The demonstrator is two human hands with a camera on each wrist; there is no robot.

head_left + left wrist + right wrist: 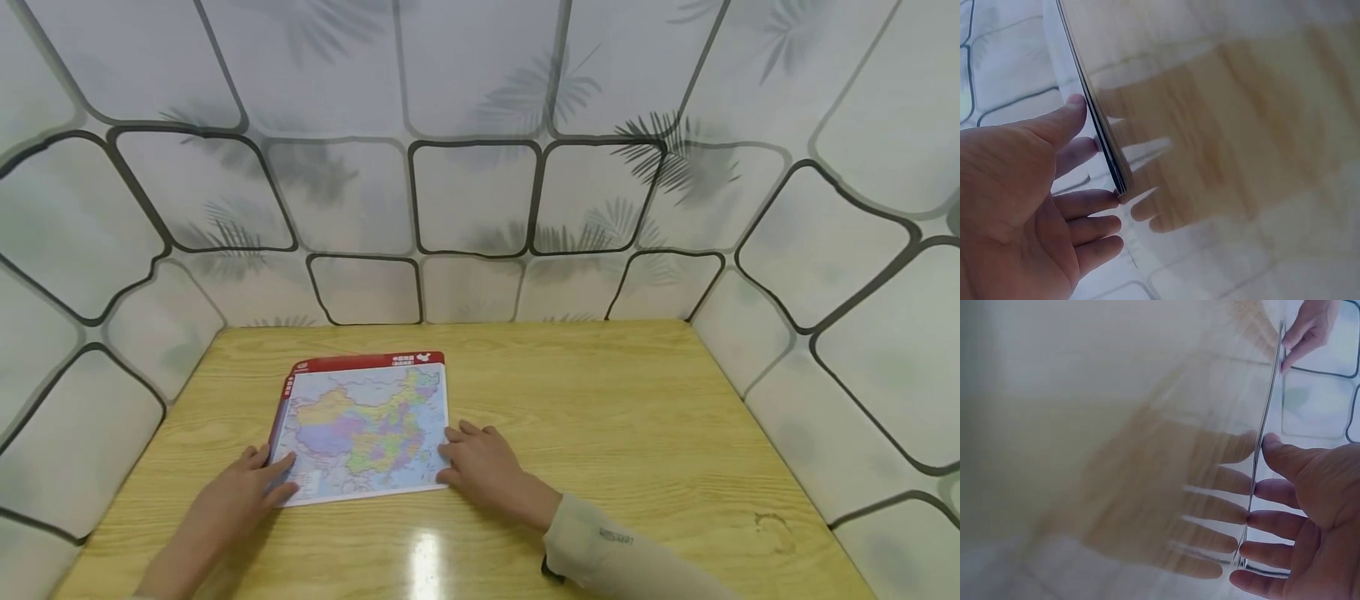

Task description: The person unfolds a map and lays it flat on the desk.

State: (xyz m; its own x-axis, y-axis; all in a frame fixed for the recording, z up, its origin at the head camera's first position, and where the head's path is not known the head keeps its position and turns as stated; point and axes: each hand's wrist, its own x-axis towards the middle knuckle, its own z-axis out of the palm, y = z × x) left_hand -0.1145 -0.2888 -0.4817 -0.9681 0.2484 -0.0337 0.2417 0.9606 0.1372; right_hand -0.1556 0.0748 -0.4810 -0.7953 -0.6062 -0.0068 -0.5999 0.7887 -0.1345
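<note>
A thin map sheet or board (367,425) with a red top border lies on the wooden table, showing a country in many pastel colours. At its lower left corner, my left hand (238,496) has its fingertips along the edge, thumb nearest me. My right hand (483,467) rests against the right edge, fingers loosely extended. In the left wrist view the map's edge (1100,134) appears as several thin layers, with the left hand (1016,194) touching it with its fingertips. Seen from the right wrist, the right hand's fingertips (1254,553) line up along the map's thin edge (1266,412).
The wooden table (600,417) is glossy and mirrors the hands in both wrist views. Patterned wall panels (472,200) enclose it at the back and both sides. A dark band (552,571) shows below the right sleeve (622,546).
</note>
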